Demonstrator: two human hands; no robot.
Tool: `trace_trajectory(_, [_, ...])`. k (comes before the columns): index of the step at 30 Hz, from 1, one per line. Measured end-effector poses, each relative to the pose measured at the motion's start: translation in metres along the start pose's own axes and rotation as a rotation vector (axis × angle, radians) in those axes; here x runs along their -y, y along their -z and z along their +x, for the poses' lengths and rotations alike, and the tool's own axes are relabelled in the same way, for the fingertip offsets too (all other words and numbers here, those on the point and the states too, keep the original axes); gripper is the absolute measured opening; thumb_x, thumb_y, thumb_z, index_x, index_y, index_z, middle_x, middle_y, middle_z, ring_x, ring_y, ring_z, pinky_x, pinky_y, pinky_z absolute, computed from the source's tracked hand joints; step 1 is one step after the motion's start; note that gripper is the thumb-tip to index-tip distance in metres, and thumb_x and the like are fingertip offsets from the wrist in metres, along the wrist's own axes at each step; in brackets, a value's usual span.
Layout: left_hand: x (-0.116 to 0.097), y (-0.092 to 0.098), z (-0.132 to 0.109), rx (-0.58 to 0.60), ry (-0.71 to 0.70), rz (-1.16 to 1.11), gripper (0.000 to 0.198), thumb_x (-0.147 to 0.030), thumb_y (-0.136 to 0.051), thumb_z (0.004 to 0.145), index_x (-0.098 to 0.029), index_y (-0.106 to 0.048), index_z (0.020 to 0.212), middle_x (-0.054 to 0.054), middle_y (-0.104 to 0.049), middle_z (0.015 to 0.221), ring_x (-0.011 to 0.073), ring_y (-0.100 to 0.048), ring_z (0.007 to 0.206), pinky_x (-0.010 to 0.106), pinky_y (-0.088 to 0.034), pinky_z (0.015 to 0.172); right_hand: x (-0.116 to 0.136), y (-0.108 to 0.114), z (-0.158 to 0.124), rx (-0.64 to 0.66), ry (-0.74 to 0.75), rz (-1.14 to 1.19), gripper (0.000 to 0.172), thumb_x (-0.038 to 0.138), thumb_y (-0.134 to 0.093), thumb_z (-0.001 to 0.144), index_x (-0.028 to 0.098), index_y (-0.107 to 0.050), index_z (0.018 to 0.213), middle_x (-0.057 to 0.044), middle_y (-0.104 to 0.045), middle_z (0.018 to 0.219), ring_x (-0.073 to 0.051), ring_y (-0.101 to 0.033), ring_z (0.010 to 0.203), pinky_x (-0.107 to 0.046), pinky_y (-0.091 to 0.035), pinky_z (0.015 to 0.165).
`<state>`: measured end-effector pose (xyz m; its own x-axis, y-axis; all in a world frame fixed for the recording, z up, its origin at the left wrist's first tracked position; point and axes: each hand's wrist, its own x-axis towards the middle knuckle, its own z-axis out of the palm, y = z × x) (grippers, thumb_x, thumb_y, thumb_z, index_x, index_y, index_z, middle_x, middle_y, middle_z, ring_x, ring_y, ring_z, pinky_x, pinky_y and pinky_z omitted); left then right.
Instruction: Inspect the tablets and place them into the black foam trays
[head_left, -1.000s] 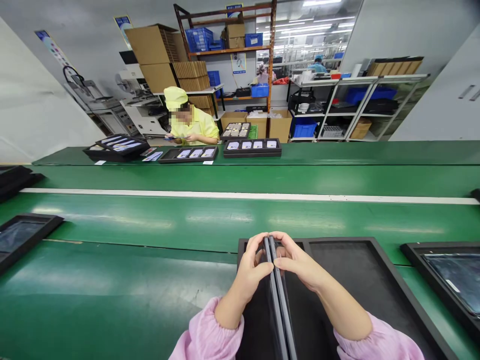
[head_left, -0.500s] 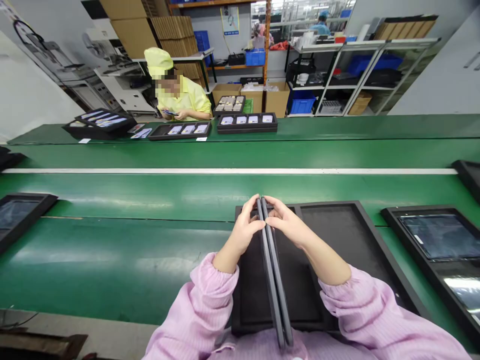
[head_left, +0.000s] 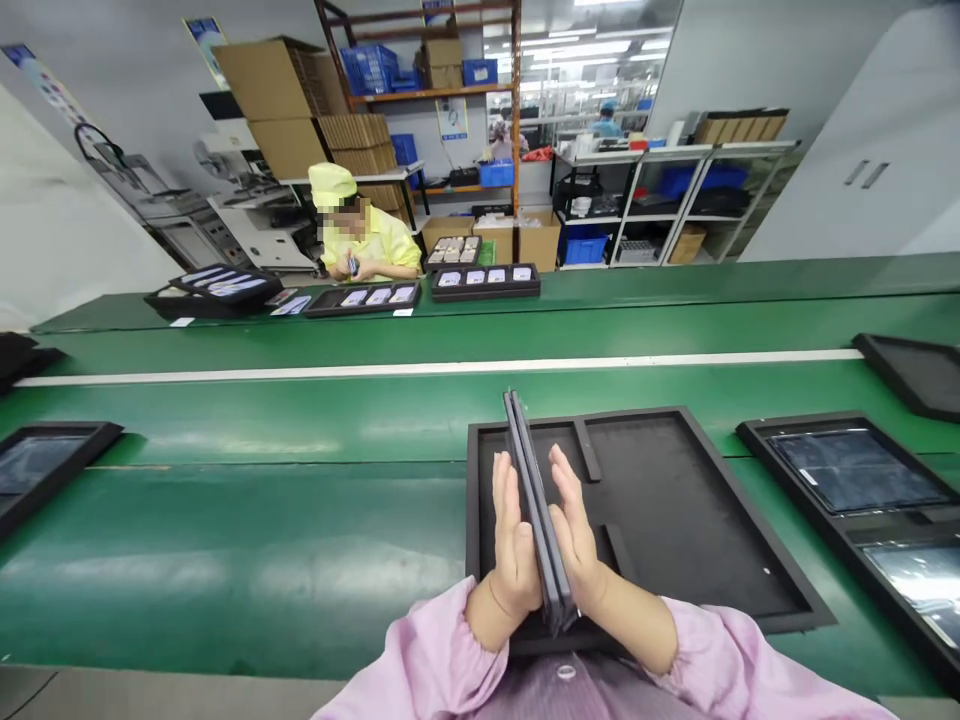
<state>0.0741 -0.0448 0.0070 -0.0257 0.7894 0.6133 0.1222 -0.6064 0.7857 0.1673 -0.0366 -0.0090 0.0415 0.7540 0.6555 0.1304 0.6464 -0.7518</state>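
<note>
Pressing two dark flat panels together between left hand and right hand, fingers straight and unclenched on both, gripping by the palms from either side rather than wrapping round. Holding the pair on edge over the left compartment of a black divided tray, set by the near edge of the green bench; cannot tell whether touching the tray floor.

Looking partway along, as a judgement: brought together as a pair, but not laid flat in either compartment, with bare floor showing in the right one. Seeing more done in the right-hand tray, bearing a farther screen panel and a nearer screen panel, both lying flat.

Reading no brand anywhere. Spotting a white label strip along the left edge of the farther screen panel, too small to read. Making out no words either on the wall poster or the white slip towards the bench's far edge.
</note>
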Motion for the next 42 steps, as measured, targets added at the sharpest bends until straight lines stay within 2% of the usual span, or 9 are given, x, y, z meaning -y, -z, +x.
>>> trace_trajectory(3, [-0.042,-0.004,0.041,0.016,-0.020,-0.041,0.045,-0.043,-0.030,0.092,-0.025,-0.050,0.128,0.003,-0.040,0.143,0.0251,-0.022,0.137,0.046,-0.013,0.114,0.032,0.001,0.041,-0.043,-0.087,0.230,0.040,0.026,-0.032,0.093,0.030,-0.039,0.132,0.000,-0.029,0.146,-0.021,-0.024,0.136,-0.047,-0.021,0.112])
trace_trajectory(7, [-0.073,-0.011,0.073,-0.047,0.320,-0.156,0.047,-0.050,-0.032,0.090,-0.023,-0.065,0.109,0.004,-0.053,0.133,0.0240,-0.040,0.129,0.042,-0.024,0.111,0.061,-0.004,0.077,-0.079,-0.480,0.498,0.041,0.027,-0.045,0.083,0.025,-0.045,0.123,-0.004,-0.049,0.132,-0.022,-0.045,0.122,-0.041,-0.037,0.105])
trace_trajectory(11, [-0.066,-0.016,0.082,-0.108,0.483,-0.213,0.050,-0.053,-0.035,0.087,-0.017,-0.069,0.093,0.009,-0.057,0.128,0.0255,-0.045,0.124,0.040,-0.030,0.108,0.061,-0.006,0.088,-0.079,-0.717,0.516,0.043,0.032,-0.051,0.076,0.024,-0.048,0.118,-0.004,-0.061,0.111,-0.023,-0.060,0.096,-0.037,-0.052,0.078])
trace_trajectory(14, [-0.061,-0.019,0.085,-0.126,0.498,-0.244,0.046,-0.051,-0.037,0.087,-0.018,-0.068,0.086,0.008,-0.060,0.124,0.0243,-0.050,0.119,0.037,-0.035,0.104,0.056,-0.005,0.091,-0.126,-0.762,0.535,0.042,0.032,-0.055,0.074,0.024,-0.051,0.115,-0.002,-0.063,0.097,-0.019,-0.060,0.080,-0.030,-0.050,0.066])
trace_trajectory(20, [-0.060,-0.023,0.091,-0.142,0.547,-0.274,0.043,-0.049,-0.037,0.087,-0.017,-0.067,0.085,0.009,-0.061,0.121,0.0228,-0.054,0.112,0.036,-0.036,0.102,0.050,-0.007,0.093,-0.168,-0.772,0.644,0.043,0.028,-0.060,0.069,0.023,-0.055,0.112,0.001,-0.063,0.084,-0.015,-0.056,0.065,-0.025,-0.045,0.056])
trace_trajectory(23, [-0.054,-0.023,0.089,-0.135,0.508,-0.213,0.046,-0.051,-0.034,0.088,-0.018,-0.066,0.088,0.009,-0.061,0.118,0.0233,-0.055,0.110,0.038,-0.037,0.100,0.048,-0.006,0.093,-0.186,-0.802,0.722,0.044,0.026,-0.062,0.067,0.023,-0.056,0.110,0.001,-0.065,0.085,-0.011,-0.054,0.058,-0.023,-0.042,0.053])
trace_trajectory(30, [-0.035,-0.023,0.091,-0.172,0.081,0.273,0.055,-0.057,-0.023,0.088,-0.021,-0.063,0.078,0.011,-0.058,0.104,0.0250,-0.047,0.108,0.045,-0.034,0.097,0.038,0.002,0.106,-0.123,-0.821,0.871,0.041,0.023,-0.071,0.053,0.021,-0.061,0.092,0.002,-0.067,0.085,-0.012,-0.057,0.063,-0.023,-0.044,0.059])
trace_trajectory(38, [-0.024,-0.024,0.098,-0.177,0.031,0.191,0.048,-0.054,-0.027,0.090,-0.021,-0.060,0.079,0.007,-0.057,0.097,0.0216,-0.050,0.098,0.039,-0.037,0.091,0.031,0.002,0.113,-0.115,-0.838,0.870,0.036,0.023,-0.070,0.056,0.021,-0.059,0.090,0.004,-0.065,0.076,-0.011,-0.056,0.062,-0.024,-0.044,0.061])
trace_trajectory(42, [-0.020,-0.017,0.096,-0.160,0.011,0.066,0.044,-0.051,-0.028,0.091,-0.021,-0.058,0.077,0.005,-0.058,0.089,0.0205,-0.051,0.092,0.038,-0.037,0.090,0.040,-0.004,0.110,-0.149,-0.860,0.858,0.033,0.018,-0.065,0.060,0.020,-0.059,0.092,0.005,-0.065,0.074,-0.012,-0.060,0.072,-0.024,-0.046,0.072])
